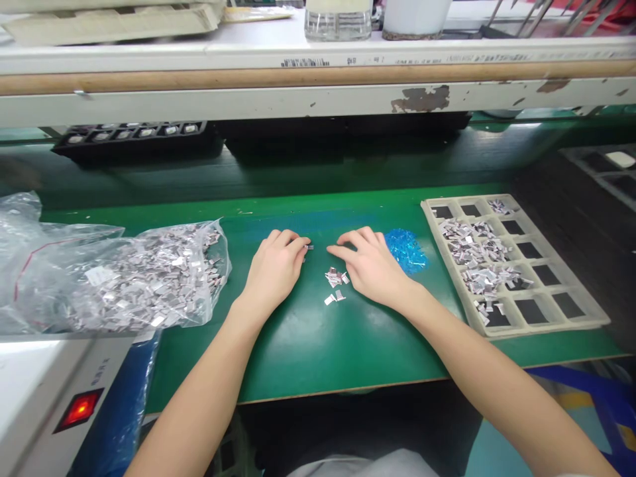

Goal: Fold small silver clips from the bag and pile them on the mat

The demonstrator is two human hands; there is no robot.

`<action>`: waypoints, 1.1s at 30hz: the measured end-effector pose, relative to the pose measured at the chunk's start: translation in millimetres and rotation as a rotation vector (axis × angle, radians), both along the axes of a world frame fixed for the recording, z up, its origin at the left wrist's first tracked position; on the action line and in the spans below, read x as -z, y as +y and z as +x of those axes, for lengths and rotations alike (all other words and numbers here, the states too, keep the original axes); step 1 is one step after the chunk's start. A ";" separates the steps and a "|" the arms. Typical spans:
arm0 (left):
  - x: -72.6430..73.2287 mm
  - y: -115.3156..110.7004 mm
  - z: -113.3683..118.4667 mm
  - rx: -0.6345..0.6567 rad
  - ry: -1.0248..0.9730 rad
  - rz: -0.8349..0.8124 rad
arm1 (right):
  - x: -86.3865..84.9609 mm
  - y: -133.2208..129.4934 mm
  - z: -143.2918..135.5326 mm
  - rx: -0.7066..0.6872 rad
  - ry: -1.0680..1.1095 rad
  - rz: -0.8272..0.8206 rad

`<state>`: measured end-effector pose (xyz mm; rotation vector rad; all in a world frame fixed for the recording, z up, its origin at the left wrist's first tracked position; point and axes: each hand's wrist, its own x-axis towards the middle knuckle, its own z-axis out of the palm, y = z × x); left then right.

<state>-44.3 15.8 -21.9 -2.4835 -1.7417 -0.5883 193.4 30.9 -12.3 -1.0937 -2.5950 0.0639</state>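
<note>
My left hand (pixel 279 264) rests over the green mat, its thumb and fingers pinched on a small metal piece (pixel 309 247). To its right, my right hand (pixel 370 262) hovers with thumb and index finger apart, and nothing shows between them. Between and just below the hands lies a small pile of silvery metal pieces (pixel 336 277), with a few loose ones nearer the front. A heap of blue translucent bits (pixel 406 250) sits right beside my right hand, on its outer side.
A clear plastic bag of metal pieces (pixel 163 275) lies at the left, above a white box with a lit red switch (pixel 79 409). A compartment tray (pixel 549 324) holding similar pieces is at the right. A shelf edge (pixel 248 99) crosses the back, with black trays beneath.
</note>
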 end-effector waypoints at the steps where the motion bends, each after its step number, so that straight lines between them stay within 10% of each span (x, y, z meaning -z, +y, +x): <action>1: 0.9 0.2 -0.1 -0.001 0.005 0.000 | 0.5 -1.3 -1.2 -0.048 -0.018 -0.009; 33: 1.5 0.0 -0.7 -0.010 -0.032 -0.007 | 0.2 -7.6 -11.4 -0.126 -0.216 0.027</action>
